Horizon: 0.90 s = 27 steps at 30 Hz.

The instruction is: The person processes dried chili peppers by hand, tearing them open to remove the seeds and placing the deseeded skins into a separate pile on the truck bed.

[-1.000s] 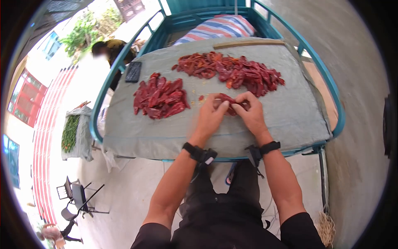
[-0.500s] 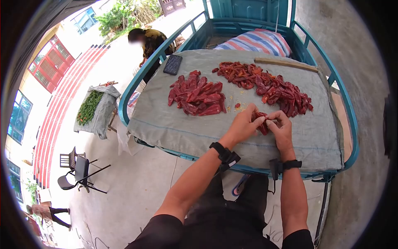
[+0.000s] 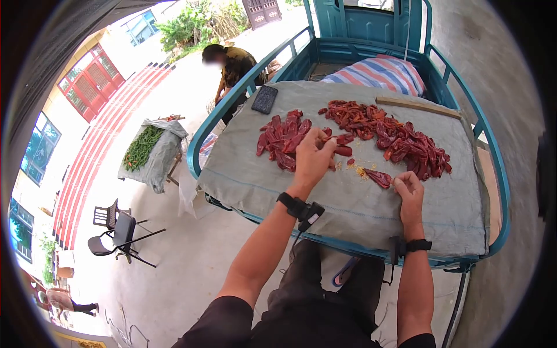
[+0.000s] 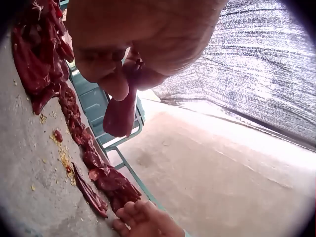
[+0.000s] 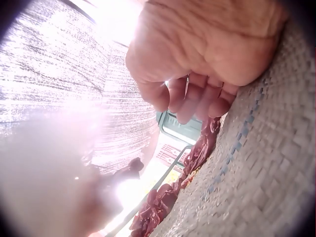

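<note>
My left hand (image 3: 314, 159) pinches a dark red pepper (image 4: 121, 113) by its end, over the right edge of the left pepper pile (image 3: 279, 138). Low over the cloth, my right hand (image 3: 411, 196) has loosely bent fingers with nothing between them, as the right wrist view also shows. Just left of its fingertips lies a single red pepper (image 3: 378, 178), with yellow seeds (image 3: 361, 171) at its far end; whether the fingertips touch it I cannot tell. A longer heap of red peppers (image 3: 409, 146) stretches across the back and right of the cloth.
The grey cloth (image 3: 348, 203) covers a surface on a teal cart with side rails (image 3: 473, 104). A black phone (image 3: 265, 99) lies at back left, a wooden strip (image 3: 418, 107) at back right, beyond it a striped sack (image 3: 383, 74). A person (image 3: 235, 66) bends beside the cart.
Both hands were together at one pepper; now they are apart. My left hand has moved left to the left pile with a pepper, and my right hand has let go. The head view has shifted.
</note>
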Tool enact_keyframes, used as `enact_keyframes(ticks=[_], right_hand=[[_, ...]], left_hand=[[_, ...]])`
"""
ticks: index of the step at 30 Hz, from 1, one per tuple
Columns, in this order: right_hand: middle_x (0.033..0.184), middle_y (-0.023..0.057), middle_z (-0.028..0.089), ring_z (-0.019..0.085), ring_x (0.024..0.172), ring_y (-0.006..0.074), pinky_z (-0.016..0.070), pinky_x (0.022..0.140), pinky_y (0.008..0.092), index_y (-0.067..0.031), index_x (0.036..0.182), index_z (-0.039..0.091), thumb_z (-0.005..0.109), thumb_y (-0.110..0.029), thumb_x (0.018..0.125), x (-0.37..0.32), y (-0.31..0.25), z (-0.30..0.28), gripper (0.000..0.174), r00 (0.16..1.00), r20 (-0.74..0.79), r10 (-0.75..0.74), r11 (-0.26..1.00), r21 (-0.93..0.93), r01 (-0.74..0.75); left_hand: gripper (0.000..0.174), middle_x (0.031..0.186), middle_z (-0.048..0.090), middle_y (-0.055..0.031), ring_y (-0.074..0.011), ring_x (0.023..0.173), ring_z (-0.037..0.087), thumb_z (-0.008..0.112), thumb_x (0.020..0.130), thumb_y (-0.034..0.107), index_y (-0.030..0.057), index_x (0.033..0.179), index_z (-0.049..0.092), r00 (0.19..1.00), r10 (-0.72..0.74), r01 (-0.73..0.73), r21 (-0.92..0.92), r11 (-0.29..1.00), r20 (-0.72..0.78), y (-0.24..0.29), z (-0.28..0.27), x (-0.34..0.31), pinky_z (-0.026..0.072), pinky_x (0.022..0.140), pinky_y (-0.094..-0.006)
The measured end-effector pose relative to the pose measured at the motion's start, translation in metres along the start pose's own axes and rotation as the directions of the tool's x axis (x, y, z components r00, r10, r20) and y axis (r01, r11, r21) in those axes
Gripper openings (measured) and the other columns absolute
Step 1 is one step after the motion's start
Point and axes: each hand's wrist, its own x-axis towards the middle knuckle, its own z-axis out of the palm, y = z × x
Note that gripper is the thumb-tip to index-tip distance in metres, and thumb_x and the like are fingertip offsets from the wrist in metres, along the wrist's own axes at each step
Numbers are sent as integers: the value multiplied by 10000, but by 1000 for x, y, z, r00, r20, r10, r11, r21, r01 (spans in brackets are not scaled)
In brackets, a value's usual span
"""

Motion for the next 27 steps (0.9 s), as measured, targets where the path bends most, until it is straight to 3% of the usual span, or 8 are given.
enact_keyframes(ticks=[5, 8, 9, 12, 15, 18, 21, 27], right_hand=[[965, -17, 683, 602, 911, 71, 474, 837, 247, -33, 1019, 675, 716, -85, 1034, 1, 6, -4, 68, 1000, 21, 2, 1000, -7, -2], [963, -17, 688, 611, 910, 69, 478, 839, 244, -34, 1015, 673, 714, -81, 1039, 1, 5, -3, 67, 999, 32, 6, 1000, -25, -5], [962, -16, 691, 612, 908, 68, 478, 838, 244, -34, 1013, 673, 713, -79, 1040, 1, 5, -4, 67, 999, 31, 5, 1000, -24, -5], [957, -14, 697, 615, 903, 66, 480, 836, 243, -35, 1006, 673, 710, -75, 1042, 2, 5, -3, 65, 999, 32, 4, 1000, -28, -3], [950, -12, 701, 619, 901, 66, 484, 837, 244, -35, 1004, 674, 711, -75, 1042, -1, 2, -3, 66, 999, 33, 6, 999, -53, -4], [944, -13, 700, 625, 900, 65, 487, 837, 243, -32, 1003, 676, 719, -81, 1041, -1, 1, -2, 75, 999, 33, -1, 998, -68, 3], [941, -15, 700, 630, 899, 63, 491, 830, 240, -31, 1001, 676, 732, -87, 1037, 2, 5, -4, 88, 1000, 24, -4, 999, -51, 5], [913, -26, 694, 626, 867, 57, 501, 805, 239, -38, 998, 686, 748, -91, 1024, 1, 3, 0, 86, 1000, -16, 19, 999, -26, -19]], left_hand=[[176, 923, 799, -117, -168, 718, 779, 767, 1010, 175, 25, 1056, 688, 988, -29, 63, 221, 973, -153, 13, -52, 28, 571, 606, -331], [200, 881, 799, -95, -151, 686, 728, 801, 996, 189, 13, 1029, 712, 972, 76, 39, 466, 884, -225, 5, -74, 43, 548, 626, -319], [278, 884, 799, -108, -201, 763, 755, 822, 968, 273, 12, 1024, 749, 942, 207, -13, 591, 807, -263, 2, -77, 47, 568, 714, -376], [301, 1023, 812, -160, -355, 1036, 765, 819, 941, 350, 76, 1060, 781, 957, 84, 113, 625, 772, -276, -1, -89, 51, 582, 903, -482], [313, 943, 781, -161, -326, 954, 739, 808, 954, 342, 34, 1002, 777, 941, 232, 45, 772, 634, -245, -28, -103, 62, 574, 875, -454], [303, 1066, 749, -159, -361, 1086, 684, 827, 936, 325, 57, 1068, 771, 901, 349, 66, 878, 475, -257, -30, -104, 55, 549, 950, -471], [281, 1156, 706, -145, -371, 1153, 638, 820, 942, 245, 78, 1154, 743, 805, 561, -81, 902, 424, -191, -26, -95, 46, 528, 984, -481], [258, 1135, 720, -114, -349, 1100, 669, 761, 950, 103, 79, 1203, 711, 844, 469, -512, 648, 564, 259, -6, -22, 10, 547, 949, -487]])
